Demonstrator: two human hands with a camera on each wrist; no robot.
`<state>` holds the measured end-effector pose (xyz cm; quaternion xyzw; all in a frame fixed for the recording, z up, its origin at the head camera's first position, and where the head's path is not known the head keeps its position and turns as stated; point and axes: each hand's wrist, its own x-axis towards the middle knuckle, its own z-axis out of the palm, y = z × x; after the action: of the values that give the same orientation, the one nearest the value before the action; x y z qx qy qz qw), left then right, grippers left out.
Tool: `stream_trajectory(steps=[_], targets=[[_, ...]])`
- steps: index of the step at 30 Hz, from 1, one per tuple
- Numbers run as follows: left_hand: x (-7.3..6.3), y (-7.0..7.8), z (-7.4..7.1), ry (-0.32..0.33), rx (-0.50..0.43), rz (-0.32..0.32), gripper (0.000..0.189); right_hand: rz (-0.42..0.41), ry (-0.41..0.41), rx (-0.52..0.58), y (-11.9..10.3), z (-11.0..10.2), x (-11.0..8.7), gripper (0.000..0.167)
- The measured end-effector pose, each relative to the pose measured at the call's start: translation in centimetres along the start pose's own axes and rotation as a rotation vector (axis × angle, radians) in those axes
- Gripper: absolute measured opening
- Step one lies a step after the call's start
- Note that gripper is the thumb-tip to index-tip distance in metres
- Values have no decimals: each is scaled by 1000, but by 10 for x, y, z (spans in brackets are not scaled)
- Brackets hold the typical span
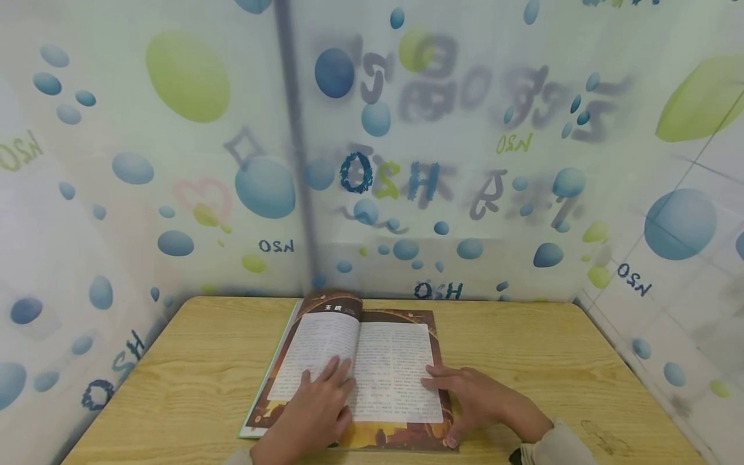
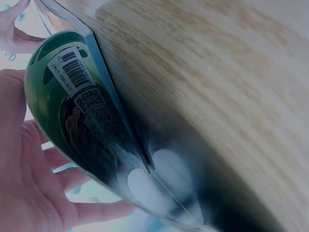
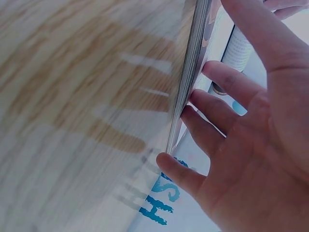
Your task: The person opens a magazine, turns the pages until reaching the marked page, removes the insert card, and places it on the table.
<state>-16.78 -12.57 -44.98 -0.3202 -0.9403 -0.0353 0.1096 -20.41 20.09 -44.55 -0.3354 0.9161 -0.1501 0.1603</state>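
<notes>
Magazine [image 1: 395,371] lies open under left hand [image 1: 316,410], fingers kinda straight; right hand [image 1: 479,399] spread at its right edge, neither gripping.

Wood-grain table [image 1: 523,342], 6 o'clock — pale sheet walls [image 1: 250,45] from 9 through 3, printed blue and green blobs [image 1: 680,224], mirrored H2O lettering [image 1: 387,179] at 12 — dark vertical strip [image 1: 292,97] near 11.

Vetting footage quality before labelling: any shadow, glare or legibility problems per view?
Head: soft light; the open book's body text is too small to read. Left wrist: bluish cast, dark shadow on the table along the book, whitish glare low on the green cover. Right wrist: pale reflections on the table left of the right hand.
</notes>
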Motion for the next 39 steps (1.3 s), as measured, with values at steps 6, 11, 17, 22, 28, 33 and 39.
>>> stream_trajectory(steps=[6, 11, 17, 22, 28, 33, 39], targets=[[-1, 0, 0, 3, -3, -9, 33, -10, 9, -18, 0, 0, 1, 97], [0, 0, 0, -4, -2, -15, 33, -27, 19, -28, 2, 0, 2, 95], [1, 1, -1, -14, 16, -18, 36, -18, 24, -12, 0, -1, 2, 93], [1, 4, -2, -20, 17, -19, 46, 3, 22, -6, -1, -1, 3, 87], [2, 8, -2, -25, 21, -3, 64, -25, 43, -6, 3, 0, 5, 83], [4, 12, 0, -59, 54, 38, 80, -34, 56, 15, 2, -1, 4, 79], [5, 15, 1, -102, 53, 42, 89, -18, 63, 23, -2, -2, 3, 76]])
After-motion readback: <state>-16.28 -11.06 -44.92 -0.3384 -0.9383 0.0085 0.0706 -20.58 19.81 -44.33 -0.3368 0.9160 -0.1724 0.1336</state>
